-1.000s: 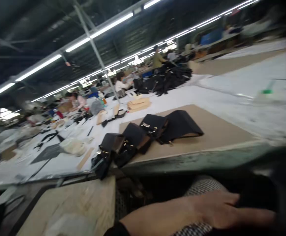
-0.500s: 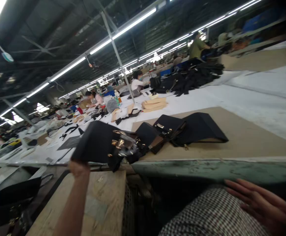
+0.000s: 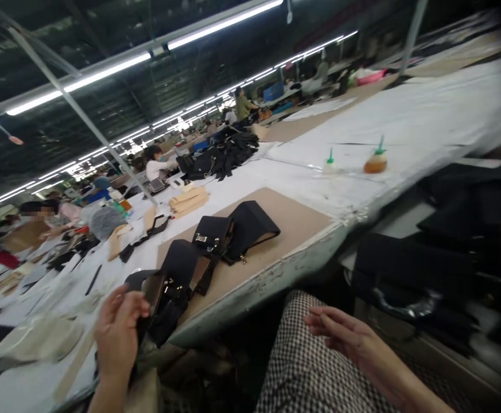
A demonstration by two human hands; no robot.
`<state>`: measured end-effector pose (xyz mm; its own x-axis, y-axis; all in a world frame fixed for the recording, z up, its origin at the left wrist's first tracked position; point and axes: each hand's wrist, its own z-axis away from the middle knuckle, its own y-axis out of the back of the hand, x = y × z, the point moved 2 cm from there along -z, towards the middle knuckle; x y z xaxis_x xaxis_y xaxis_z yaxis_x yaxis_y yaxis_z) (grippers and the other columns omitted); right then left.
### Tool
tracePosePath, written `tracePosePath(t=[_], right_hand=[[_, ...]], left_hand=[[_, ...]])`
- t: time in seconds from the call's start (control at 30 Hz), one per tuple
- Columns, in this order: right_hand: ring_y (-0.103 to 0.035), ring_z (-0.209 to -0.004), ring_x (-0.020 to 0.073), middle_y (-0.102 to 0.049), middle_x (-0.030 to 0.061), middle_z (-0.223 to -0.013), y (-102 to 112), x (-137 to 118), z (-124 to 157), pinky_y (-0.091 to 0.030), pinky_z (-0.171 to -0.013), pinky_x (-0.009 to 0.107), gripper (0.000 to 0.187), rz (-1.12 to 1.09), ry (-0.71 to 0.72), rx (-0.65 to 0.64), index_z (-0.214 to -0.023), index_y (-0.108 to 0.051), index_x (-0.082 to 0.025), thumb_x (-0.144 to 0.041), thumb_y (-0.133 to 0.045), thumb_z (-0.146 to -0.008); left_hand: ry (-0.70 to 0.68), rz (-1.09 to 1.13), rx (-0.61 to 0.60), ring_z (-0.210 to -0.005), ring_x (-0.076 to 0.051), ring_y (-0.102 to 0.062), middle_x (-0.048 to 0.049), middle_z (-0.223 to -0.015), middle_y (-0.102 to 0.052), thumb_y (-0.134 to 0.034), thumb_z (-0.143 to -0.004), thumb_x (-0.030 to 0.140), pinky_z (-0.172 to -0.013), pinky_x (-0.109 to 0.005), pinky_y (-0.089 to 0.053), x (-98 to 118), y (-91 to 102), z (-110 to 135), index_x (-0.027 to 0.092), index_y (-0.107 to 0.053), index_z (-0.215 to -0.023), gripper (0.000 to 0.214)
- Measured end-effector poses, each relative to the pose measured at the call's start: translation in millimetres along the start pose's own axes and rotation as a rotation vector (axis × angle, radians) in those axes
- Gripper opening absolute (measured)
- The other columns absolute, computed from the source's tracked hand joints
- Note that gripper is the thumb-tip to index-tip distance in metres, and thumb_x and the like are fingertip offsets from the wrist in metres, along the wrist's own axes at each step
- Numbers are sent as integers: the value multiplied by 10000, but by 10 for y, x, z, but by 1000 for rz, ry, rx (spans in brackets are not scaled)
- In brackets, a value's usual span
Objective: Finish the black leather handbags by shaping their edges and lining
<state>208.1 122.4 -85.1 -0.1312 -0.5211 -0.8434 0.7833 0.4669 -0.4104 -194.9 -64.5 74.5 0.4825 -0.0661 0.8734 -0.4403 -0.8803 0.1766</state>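
Note:
A row of black handbags [image 3: 252,226] with gold metal fittings lies overlapping along the bench's front edge. My left hand [image 3: 119,327] is at the near end of that row, beside the nearest black bag [image 3: 140,279]. Its fingers are loosely bent and apart, with nothing seen in them. Over my checkered lap, my right hand [image 3: 340,330] hovers with its fingers stretched out and holds nothing. Part of the nearest bag is hidden behind my left hand.
A brown board [image 3: 293,221] lies under the bags on the white bench. Glue bottles with green tips, one amber [image 3: 375,163], stand farther right. More black bags [image 3: 409,281] are piled low at my right. Tan pieces [image 3: 189,201] and co-workers are across the bench.
My left hand has let go of the black bag it held, which now lies at the row's near end. The view has swung right. My right hand stays over my lap.

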Motion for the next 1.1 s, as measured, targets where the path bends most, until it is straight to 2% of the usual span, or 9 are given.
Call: tracePosePath(t=[0.1,0.2,0.3,0.37,0.53,0.73,0.83,0.93,1.1], right_hand=[[-644,-1004,230,-707,93,-1101,41,146,59,-475,-790,294,437,26,-7,39,-1110,-656,-207,-554,-612,-848],[-654,-961,243,-721,97,-1037,128,265,152,-481,-762,310,467,56,-24,111,-1057,-671,-204,-593,-627,-802],[-656,-935,245,-725,100,-1006,264,326,260,-487,-734,305,476,78,-39,180,-1014,-681,-206,-614,-634,-772],[-657,-928,243,-725,101,-1005,366,358,317,-487,-728,300,481,79,-51,220,-1010,-680,-208,-619,-632,-764],[-650,-951,244,-718,105,-1033,477,478,336,-478,-739,300,487,40,-81,236,-1035,-668,-205,-613,-626,-773],[-644,-922,221,-715,102,-1019,310,508,301,-460,-718,289,435,9,-39,149,-1035,-653,-190,-566,-614,-821],[-642,-907,212,-713,98,-1012,288,446,327,-455,-705,286,417,16,9,139,-1041,-644,-187,-550,-596,-842],[-640,-889,217,-712,97,-985,273,293,369,-459,-691,295,411,57,71,152,-1039,-634,-181,-539,-592,-843],[-636,-950,221,-704,70,-1004,-80,-308,603,-498,-772,319,271,214,323,54,-1061,-639,-208,-409,-528,-917]], left_hand=[[-207,-360,-674,-835,-176,-678,-50,-1065,-675,-530,-917,285,-755,-319,-554,-79,-1412,78,233,-527,-1238,325],[-541,-735,-704,-1177,-252,-550,-87,-1260,-590,-610,-830,156,-996,-403,-453,-171,-2449,122,222,-486,-1294,485],[-553,-794,-633,-1266,-342,-435,-162,-1346,-494,-642,-746,81,-1007,-501,-413,-372,-2959,60,151,-470,-1296,581],[-529,-814,-610,-1248,-361,-427,-180,-1339,-478,-640,-738,82,-982,-519,-421,-520,-3037,12,128,-469,-1286,575],[-433,-825,-580,-1208,-342,-445,-183,-1297,-472,-562,-870,253,-1008,-516,-388,-763,-2885,-68,125,-473,-1281,440],[-191,-722,-573,-1036,-330,-563,-160,-1187,-486,-671,-774,439,-821,-452,-487,-694,-2906,-308,146,-524,-1215,549],[-48,-563,-623,-839,-219,-608,-104,-1044,-525,-703,-731,495,-642,-310,-498,-415,-2954,-504,144,-547,-1135,557],[100,-360,-753,-525,-81,-492,-23,-862,-521,-677,-730,586,-399,-187,-328,30,-2977,-628,150,-543,-1079,575],[229,-87,-968,-442,-11,-361,42,-783,-455,-654,-742,637,-348,-119,-120,895,-2879,-386,193,-519,-932,502]])
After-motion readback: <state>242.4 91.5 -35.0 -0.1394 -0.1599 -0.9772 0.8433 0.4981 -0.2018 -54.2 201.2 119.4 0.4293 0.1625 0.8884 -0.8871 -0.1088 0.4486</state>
